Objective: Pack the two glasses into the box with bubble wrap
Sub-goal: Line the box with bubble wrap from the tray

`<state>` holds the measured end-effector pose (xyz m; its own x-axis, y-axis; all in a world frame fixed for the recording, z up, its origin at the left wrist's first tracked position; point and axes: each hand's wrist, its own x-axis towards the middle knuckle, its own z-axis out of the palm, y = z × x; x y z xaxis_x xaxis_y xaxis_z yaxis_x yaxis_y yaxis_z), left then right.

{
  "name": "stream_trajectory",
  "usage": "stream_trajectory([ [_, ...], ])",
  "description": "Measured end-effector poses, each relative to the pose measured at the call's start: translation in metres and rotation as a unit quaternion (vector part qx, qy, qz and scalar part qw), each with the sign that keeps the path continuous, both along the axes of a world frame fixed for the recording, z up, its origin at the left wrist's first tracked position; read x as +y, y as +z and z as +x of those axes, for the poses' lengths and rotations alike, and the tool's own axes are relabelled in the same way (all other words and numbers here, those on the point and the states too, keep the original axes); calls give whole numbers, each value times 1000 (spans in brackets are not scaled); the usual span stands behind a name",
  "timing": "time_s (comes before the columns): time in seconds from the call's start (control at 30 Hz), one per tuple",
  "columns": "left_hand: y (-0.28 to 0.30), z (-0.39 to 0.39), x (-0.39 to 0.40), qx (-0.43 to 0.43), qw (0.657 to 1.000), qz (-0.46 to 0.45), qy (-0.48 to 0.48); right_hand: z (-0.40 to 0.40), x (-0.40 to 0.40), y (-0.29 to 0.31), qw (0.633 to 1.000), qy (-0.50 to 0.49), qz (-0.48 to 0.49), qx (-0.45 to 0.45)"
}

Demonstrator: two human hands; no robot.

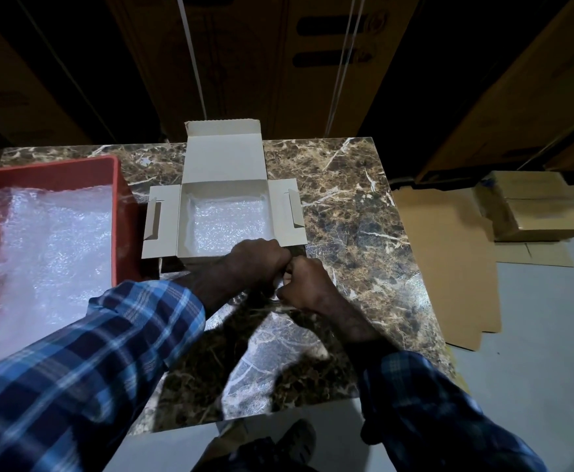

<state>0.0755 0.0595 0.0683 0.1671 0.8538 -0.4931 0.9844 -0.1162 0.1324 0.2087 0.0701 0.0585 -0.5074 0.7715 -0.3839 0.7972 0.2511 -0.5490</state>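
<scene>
At the centre of the marble-patterned table [347, 206], both hands meet just in front of the open box [224, 185]. The left hand [256, 258] is curled knuckles-up at the box's near wall, its plaid sleeve [108, 342] coming in from 8 o'clock. The right hand [304, 284], reaching in from 5 o'clock, is curled too, touching the left. Between them a bit of clear glass [280, 294] glints, and the fingers of both seem to grip it; only that much of the glasses shows, the rest hidden by the hands. Inside the pale cardboard box, flaps spread flat at 9 and 3 o'clock and lid standing at 12, a square of bubble wrap [227, 223] lines the floor. At 9 o'clock a red plastic tray [108, 172] holds a crumpled heap of more wrap [47, 253]. Flattened brown cardboard [449, 267] lies on the floor at 3 o'clock.
</scene>
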Motion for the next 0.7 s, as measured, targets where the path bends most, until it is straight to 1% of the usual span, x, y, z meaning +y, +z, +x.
stream_trajectory([
  [0.13,1,-3,2,-15,1000,-24,11,0,2,2,999,-12,-31,7],
  [0.2,3,-7,5,-22,998,-57,15,1,0,2,999,-18,-41,28],
  [0.37,16,-6,10,-14,992,-121,25,14,-16,-8,995,-17,-31,95],
  [0.53,22,-4,14,-29,989,-131,63,20,-23,-11,990,-31,-9,141],
  [0.63,17,-10,12,-56,985,-137,87,20,-22,-6,976,-69,-71,192],
  [0.7,11,-13,10,-74,982,-129,112,21,-20,-4,975,-70,-75,199],
])
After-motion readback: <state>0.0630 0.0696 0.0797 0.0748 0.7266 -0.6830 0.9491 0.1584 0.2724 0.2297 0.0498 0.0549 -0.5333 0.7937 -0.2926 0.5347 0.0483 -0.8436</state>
